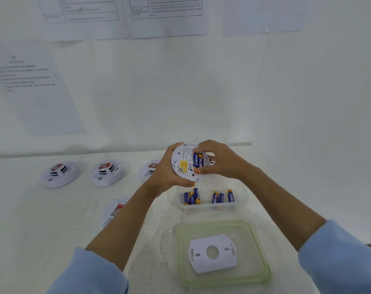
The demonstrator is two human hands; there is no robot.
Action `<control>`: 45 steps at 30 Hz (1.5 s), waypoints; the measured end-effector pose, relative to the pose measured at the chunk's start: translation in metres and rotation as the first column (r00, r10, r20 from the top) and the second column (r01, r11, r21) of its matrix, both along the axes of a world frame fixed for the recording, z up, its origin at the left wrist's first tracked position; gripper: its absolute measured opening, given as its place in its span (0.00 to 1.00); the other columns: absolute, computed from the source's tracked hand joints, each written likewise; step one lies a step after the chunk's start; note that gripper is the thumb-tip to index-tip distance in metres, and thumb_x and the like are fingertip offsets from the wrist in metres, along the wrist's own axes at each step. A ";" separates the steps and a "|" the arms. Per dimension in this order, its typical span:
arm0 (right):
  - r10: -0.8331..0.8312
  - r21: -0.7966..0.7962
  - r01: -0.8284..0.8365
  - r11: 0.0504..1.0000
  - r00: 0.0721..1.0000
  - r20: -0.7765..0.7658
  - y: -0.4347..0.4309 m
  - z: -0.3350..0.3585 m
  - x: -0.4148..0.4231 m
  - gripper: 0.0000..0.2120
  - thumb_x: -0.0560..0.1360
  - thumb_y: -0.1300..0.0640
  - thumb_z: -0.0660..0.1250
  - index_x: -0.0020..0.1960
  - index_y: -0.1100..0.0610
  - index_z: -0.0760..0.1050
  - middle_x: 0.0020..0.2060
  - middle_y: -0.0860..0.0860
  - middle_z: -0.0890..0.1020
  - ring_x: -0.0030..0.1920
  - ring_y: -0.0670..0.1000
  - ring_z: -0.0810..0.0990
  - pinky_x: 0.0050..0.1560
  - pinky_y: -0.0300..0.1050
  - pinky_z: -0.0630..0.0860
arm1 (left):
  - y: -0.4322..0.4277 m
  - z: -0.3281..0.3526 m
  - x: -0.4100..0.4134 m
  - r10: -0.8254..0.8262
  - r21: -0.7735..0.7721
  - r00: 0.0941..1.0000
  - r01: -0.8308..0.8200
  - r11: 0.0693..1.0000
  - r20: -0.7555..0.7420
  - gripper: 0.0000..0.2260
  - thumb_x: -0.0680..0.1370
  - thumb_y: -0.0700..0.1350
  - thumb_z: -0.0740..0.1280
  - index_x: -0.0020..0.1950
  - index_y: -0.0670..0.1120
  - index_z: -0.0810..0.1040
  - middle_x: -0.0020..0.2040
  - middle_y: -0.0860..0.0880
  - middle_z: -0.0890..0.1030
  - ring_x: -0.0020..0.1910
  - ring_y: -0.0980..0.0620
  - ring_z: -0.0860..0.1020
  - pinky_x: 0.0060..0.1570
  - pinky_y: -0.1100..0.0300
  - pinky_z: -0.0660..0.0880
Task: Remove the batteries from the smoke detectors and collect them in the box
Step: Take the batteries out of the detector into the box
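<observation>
Just above the frame's middle, the left hand (165, 174) is holding a smoke detector (181, 164) on edge, open back facing the camera, fingers curled round its left rim. Two batteries (197, 160) are sitting in it, long axes running up-down. The right hand (220, 160) is pinching them, fingers over their tops, thumb at their lower ends. Just below, the box (243, 201) is holding loose batteries (215, 197), roughly upright.

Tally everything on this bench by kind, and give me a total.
Smoke detectors: 5 (4 on the table, 1 held detector)
Batteries: 8 visible (6 in the box, 2 in the held detector)
Box: 1
Green-rimmed lid: 1
White mounting plate: 1
Total: 16
</observation>
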State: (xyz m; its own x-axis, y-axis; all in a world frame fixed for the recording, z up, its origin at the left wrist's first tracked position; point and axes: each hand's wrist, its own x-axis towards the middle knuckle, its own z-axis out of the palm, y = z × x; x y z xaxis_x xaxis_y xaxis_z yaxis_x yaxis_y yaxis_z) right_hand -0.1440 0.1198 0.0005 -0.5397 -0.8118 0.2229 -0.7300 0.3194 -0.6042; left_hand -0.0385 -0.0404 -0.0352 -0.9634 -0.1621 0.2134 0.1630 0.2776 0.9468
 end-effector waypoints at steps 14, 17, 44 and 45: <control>0.130 0.316 0.047 0.948 0.847 -0.516 0.003 0.007 0.021 0.22 0.77 0.49 0.60 0.64 0.64 0.71 0.66 0.60 0.67 0.55 0.60 0.76 0.56 0.50 0.73 | 0.000 -0.005 0.000 -0.044 0.015 0.999 0.044 0.999 0.030 0.44 0.57 0.30 0.76 0.67 0.49 0.62 0.59 0.49 0.73 0.53 0.61 0.77 0.43 0.63 0.78; 0.147 0.250 0.009 0.968 0.789 -0.597 0.002 0.003 0.020 0.21 0.77 0.52 0.61 0.63 0.65 0.72 0.66 0.61 0.70 0.53 0.60 0.78 0.52 0.49 0.76 | 0.000 -0.004 -0.001 -0.034 0.038 0.999 0.033 0.999 0.032 0.43 0.58 0.26 0.76 0.67 0.49 0.62 0.58 0.50 0.74 0.52 0.59 0.78 0.42 0.63 0.78; 0.143 0.068 -0.152 0.986 0.562 -0.815 0.009 -0.019 0.000 0.15 0.76 0.52 0.57 0.49 0.61 0.77 0.44 0.58 0.83 0.36 0.54 0.83 0.26 0.40 0.77 | -0.007 -0.005 -0.004 -0.044 0.036 0.999 0.044 0.998 0.013 0.43 0.58 0.27 0.76 0.66 0.48 0.62 0.58 0.49 0.73 0.54 0.57 0.76 0.43 0.64 0.78; 0.111 0.040 -0.126 0.991 0.630 -0.769 0.010 -0.019 0.003 0.18 0.75 0.49 0.58 0.49 0.61 0.79 0.45 0.57 0.83 0.34 0.53 0.82 0.25 0.38 0.76 | -0.007 -0.006 -0.004 -0.046 0.031 0.999 0.045 0.998 0.013 0.42 0.58 0.28 0.76 0.66 0.49 0.62 0.58 0.49 0.73 0.54 0.58 0.76 0.43 0.64 0.78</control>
State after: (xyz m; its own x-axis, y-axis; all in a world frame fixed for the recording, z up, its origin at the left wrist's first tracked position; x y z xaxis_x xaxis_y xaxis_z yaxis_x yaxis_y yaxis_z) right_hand -0.1414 0.1297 -0.0183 -0.0670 -0.8484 0.5250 -0.9632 0.1923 0.1878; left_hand -0.0421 -0.0470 -0.0411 -0.9727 -0.1243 0.1957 0.1618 0.2410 0.9569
